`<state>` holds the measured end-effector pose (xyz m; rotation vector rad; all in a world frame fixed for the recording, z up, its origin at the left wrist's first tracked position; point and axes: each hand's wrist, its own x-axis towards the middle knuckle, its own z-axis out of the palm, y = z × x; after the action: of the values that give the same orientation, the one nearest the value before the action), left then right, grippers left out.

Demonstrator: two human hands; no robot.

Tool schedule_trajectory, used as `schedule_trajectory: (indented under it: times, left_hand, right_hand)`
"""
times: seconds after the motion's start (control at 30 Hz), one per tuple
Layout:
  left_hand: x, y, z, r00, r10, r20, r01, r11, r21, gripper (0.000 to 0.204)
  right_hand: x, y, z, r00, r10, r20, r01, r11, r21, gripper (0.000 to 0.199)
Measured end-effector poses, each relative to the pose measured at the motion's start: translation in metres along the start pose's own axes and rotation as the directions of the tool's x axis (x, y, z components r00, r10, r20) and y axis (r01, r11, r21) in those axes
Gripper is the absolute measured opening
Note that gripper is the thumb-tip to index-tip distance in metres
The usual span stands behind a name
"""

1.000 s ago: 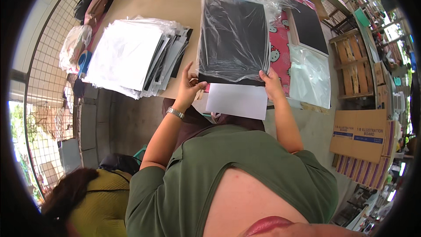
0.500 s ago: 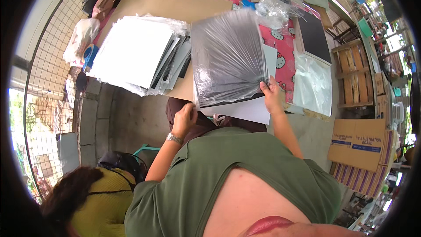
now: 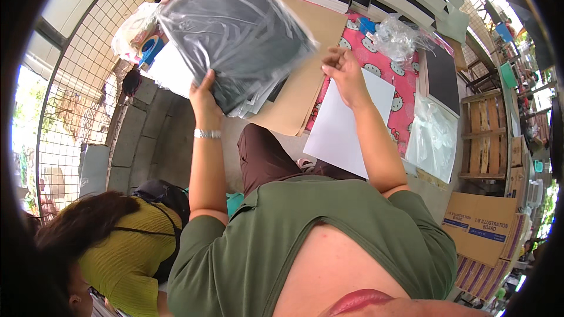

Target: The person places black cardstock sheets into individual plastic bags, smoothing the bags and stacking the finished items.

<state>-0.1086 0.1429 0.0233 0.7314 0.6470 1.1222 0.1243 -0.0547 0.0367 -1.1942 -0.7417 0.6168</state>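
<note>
My left hand [image 3: 205, 98] grips the near edge of a black board in a clear plastic sleeve [image 3: 235, 35], its thumb on top. The board is raised over the stack of white and black sheets [image 3: 167, 73] at the left of the table and hides most of it. To the right of the board, my right hand [image 3: 345, 76] is in the air with its fingers apart and loosely bent, holding nothing. Below that hand a white board [image 3: 352, 123] lies over the table's near edge, above my lap.
A brown sheet [image 3: 294, 103] and pink patterned cloth [image 3: 367, 53] cover the table. Crumpled clear plastic [image 3: 399, 38], a black board [image 3: 440, 79] and clear plastic sleeves [image 3: 433, 135] lie right. Blue tape [image 3: 151, 50] is far left. A person in yellow-green [image 3: 123, 246] is at lower left.
The sleeved black board has moved left and up, from beside the stack to above it. My left hand now holds it; my right hand has let go. The white board below is uncovered.
</note>
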Motion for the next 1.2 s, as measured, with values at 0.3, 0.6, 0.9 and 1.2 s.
schedule_trajectory:
  times: [0.3,0.6,0.9,1.2]
  left_hand:
    - [0.108,-0.048,-0.073,0.927,0.155,-0.342,0.032,0.875,0.483,0.066]
    - [0.015,-0.063,-0.070,0.895,0.264,0.358,-0.235,-0.402,0.885,0.037]
    - [-0.028,-0.079,-0.030,0.803,0.234,0.549,-0.530,-0.141,0.836,0.009]
    - [-0.107,-0.115,0.042,0.564,-0.102,0.820,-0.796,0.196,0.572,0.007]
  right_hand:
    - [-0.107,0.055,-0.337,0.700,-0.507,-0.503,-0.544,0.076,-0.835,0.043]
    - [-0.200,0.036,-0.336,0.580,-0.032,-0.814,-0.800,0.170,-0.576,0.064]
    - [-0.217,0.072,-0.357,0.773,-0.068,-0.631,-0.630,0.039,-0.776,0.038]
    - [-0.204,0.014,-0.299,0.771,-0.041,-0.635,-0.540,0.485,-0.688,0.026]
